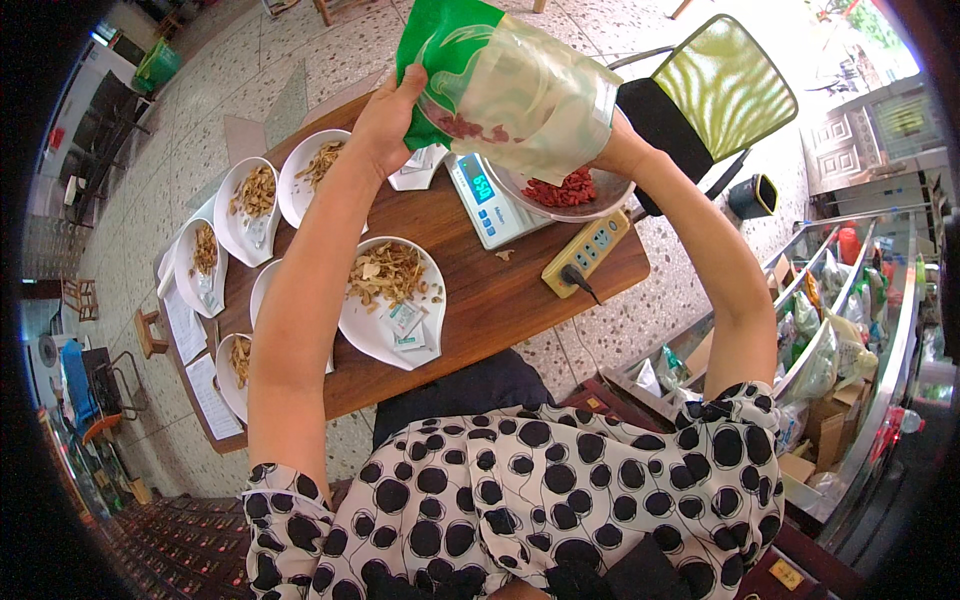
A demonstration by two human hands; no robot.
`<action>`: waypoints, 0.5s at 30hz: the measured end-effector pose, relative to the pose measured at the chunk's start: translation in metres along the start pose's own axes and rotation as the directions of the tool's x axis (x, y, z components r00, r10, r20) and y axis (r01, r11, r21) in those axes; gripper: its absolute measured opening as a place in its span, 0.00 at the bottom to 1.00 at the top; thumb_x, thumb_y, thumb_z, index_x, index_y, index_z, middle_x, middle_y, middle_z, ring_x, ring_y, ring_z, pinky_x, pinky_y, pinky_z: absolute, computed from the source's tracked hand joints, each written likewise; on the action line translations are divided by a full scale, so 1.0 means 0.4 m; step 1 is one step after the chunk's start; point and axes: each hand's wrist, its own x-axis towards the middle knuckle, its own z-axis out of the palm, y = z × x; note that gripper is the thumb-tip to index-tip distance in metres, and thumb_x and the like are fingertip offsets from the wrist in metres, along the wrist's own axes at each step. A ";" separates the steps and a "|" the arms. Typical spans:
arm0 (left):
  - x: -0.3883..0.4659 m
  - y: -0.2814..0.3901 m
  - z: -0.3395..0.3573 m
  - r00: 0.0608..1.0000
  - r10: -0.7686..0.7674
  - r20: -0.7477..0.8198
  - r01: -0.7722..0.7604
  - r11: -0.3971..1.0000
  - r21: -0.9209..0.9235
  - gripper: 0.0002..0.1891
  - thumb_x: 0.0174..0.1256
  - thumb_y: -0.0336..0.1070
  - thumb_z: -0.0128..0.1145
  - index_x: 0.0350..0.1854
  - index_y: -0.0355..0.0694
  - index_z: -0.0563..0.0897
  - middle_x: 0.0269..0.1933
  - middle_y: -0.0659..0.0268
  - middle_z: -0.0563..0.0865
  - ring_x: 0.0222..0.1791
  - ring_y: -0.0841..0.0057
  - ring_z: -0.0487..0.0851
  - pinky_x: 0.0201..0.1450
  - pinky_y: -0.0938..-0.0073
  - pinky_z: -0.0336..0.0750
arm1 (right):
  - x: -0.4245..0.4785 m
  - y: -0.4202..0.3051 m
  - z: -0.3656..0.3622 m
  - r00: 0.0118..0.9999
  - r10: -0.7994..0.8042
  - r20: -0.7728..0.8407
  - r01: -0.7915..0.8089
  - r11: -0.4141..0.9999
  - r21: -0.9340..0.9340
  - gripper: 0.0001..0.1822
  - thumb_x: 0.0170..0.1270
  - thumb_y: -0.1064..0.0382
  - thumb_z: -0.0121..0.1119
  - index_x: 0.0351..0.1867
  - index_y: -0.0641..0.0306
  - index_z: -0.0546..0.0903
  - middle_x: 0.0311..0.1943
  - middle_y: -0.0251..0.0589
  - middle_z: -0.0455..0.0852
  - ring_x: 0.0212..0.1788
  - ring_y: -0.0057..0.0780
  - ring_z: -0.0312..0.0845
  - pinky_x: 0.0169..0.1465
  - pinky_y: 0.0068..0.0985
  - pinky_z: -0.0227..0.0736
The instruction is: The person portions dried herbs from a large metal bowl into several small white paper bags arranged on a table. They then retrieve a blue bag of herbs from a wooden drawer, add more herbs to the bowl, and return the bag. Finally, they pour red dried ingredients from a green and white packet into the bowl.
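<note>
A large plastic bag [540, 97], part green and part see-through, is tilted over the far right of the table. My left hand [386, 120] grips its green end, thumb on top. At the other end my right hand [621, 146] holds the bag near its edge, the fingers mostly hidden behind the plastic. Some dried red berries [472, 129], likely goji, show inside the bag. Below it, more red berries [562, 189] lie in a round bowl [613, 204]. That bowl rests on a white digital scale [502, 225] with a lit display.
Several white leaf-shaped dishes [367, 345] hold dried herbs [384, 274] and small sachets [405, 319]. A power strip [585, 255] with a black plug lies near the table's right end. Written sheets [214, 394] lie at the left edge. Beyond the table stands a chair [724, 90].
</note>
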 end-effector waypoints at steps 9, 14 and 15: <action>-0.004 0.005 0.014 0.999 0.022 0.038 -0.022 1.000 -0.003 0.18 0.69 0.42 0.40 0.57 0.38 0.64 0.51 0.58 0.75 0.48 0.66 0.77 0.49 0.63 0.77 | 0.063 -0.084 0.004 0.991 -0.117 0.058 0.103 0.973 0.208 0.19 0.53 0.59 0.61 0.48 0.52 0.77 0.47 0.34 0.74 0.49 0.29 0.69 0.54 0.24 0.64; -0.008 0.006 0.023 1.000 -0.017 0.003 0.017 1.000 -0.001 0.18 0.69 0.41 0.40 0.56 0.37 0.65 0.50 0.58 0.76 0.48 0.65 0.77 0.49 0.63 0.78 | 0.059 -0.077 -0.003 0.998 -0.015 0.063 -0.010 0.924 0.382 0.27 0.50 0.52 0.64 0.51 0.58 0.73 0.50 0.41 0.74 0.51 0.33 0.68 0.56 0.26 0.62; -0.009 0.004 0.018 1.000 -0.016 -0.010 0.016 1.000 0.000 0.18 0.69 0.41 0.40 0.56 0.37 0.65 0.50 0.58 0.76 0.48 0.65 0.77 0.49 0.63 0.77 | 0.060 -0.077 -0.005 0.998 0.003 0.069 -0.028 0.932 0.362 0.29 0.49 0.51 0.64 0.53 0.58 0.72 0.51 0.42 0.73 0.52 0.35 0.68 0.57 0.27 0.62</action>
